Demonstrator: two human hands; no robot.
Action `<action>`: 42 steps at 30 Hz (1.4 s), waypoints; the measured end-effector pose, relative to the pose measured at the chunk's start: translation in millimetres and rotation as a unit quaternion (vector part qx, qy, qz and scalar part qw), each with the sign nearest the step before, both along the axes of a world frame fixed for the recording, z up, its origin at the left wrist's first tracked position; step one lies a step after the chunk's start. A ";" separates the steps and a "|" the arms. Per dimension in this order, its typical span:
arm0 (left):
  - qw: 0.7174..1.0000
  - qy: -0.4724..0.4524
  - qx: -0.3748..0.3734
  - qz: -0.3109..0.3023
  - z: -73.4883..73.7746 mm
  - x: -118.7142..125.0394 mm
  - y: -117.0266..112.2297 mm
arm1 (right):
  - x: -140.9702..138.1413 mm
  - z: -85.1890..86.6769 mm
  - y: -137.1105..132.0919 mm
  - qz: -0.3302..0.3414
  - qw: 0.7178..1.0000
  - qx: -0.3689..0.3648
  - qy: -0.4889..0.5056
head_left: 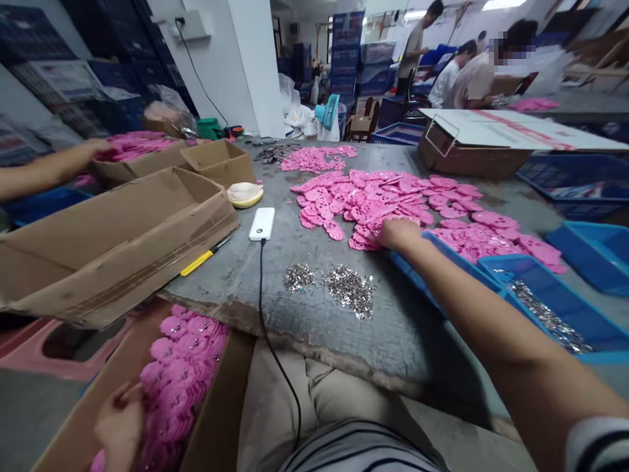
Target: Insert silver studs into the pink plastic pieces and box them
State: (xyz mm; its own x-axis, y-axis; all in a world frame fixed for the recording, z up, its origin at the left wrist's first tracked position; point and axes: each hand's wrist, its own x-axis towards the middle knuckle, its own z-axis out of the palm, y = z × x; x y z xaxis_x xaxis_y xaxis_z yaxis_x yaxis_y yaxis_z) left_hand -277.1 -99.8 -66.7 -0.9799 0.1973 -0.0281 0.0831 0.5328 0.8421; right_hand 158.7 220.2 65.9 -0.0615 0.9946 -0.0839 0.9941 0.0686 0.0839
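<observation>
My left hand (120, 416) is down inside a cardboard box beside my lap, next to stacked pink flower-shaped pieces (179, 357) with small metal bits on them. Its fingers are curled and slightly blurred; whether anything is in them is hidden. On the table, my right hand (400, 234) reaches into the near edge of a large heap of pink flat pieces (363, 196). The back of that hand faces me and hides its fingers. Two small piles of shiny metal pieces (348, 288) lie on the tabletop between my arms.
Blue bins (555, 295), one with metal pieces, stand under and beyond my right forearm. Left are a long cardboard box (118, 229), a yellow cutter (196, 263) and a white power bank (262, 223) with a cable running to me. Another person's arm (49, 170) reaches in from the left.
</observation>
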 end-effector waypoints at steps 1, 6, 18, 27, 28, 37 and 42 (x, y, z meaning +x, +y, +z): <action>0.999 -0.036 0.028 0.019 1.4 4.9 -1.3 | -2.2 -4.8 2.4 0.005 1.000 -0.010 -0.009; 0.983 0.004 0.175 -0.048 35.1 55.3 11.3 | 5.5 -12.6 1.1 0.009 1.000 -0.003 0.013; 0.747 -0.270 0.235 -0.560 74.9 222.5 101.1 | 1.8 4.6 -109.7 0.491 0.827 -0.074 0.264; 0.656 -0.507 0.124 -0.544 73.2 259.9 102.3 | 28.8 8.2 -115.9 0.317 0.919 -0.042 0.230; 0.668 -0.506 0.138 -0.527 71.6 260.7 103.1 | 39.5 7.5 -107.3 0.215 0.958 -0.014 0.188; 0.677 -0.553 0.209 -0.438 50.1 281.2 115.8 | 86.3 -25.0 -93.5 -0.074 0.992 -0.091 0.035; 0.689 -0.538 0.226 -0.429 40.4 284.0 111.2 | 86.4 -28.1 -95.3 -0.080 0.993 -0.069 0.045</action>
State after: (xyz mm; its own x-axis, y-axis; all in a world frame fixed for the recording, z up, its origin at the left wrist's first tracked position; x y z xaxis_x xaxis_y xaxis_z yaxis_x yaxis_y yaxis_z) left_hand 6.9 11.4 -26.3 0.0435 0.9186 -0.3929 -0.5979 0.3390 0.7264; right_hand 245.1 124.9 37.8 0.0822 0.9719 -0.2208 0.9963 -0.0853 -0.0047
